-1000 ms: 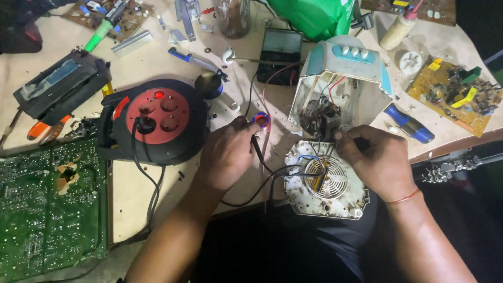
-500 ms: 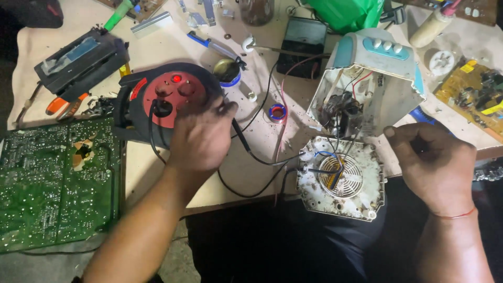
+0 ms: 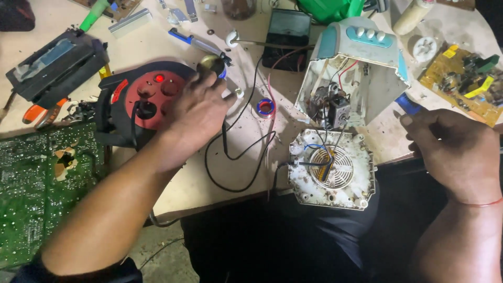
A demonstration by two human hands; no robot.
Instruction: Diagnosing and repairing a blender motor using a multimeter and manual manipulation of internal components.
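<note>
Left hand [image 3: 196, 112] fingers hide small tin [image 3: 212, 64], grip unclear; right hand [image 3: 453, 149] fingers curled, contents hidden.

I see my left hand [image 3: 196, 112] over a round power strip [image 3: 149, 97] with a red face, black casing and a glowing red light. A black cable [image 3: 236, 157] curls across the pale tan tabletop [image 3: 220, 173]. Nearby sits a blue ring of tape [image 3: 265, 107]. The opened appliance shell [image 3: 356, 68] is white with teal trim; its white base plate [image 3: 332, 170] is speckled with grime. A green circuit board [image 3: 26, 194] carries tiny silver dots. My right hand [image 3: 456, 152] wears a thin red wrist thread [image 3: 479, 203]. A yellow board [image 3: 461, 78] lies beyond.
</note>
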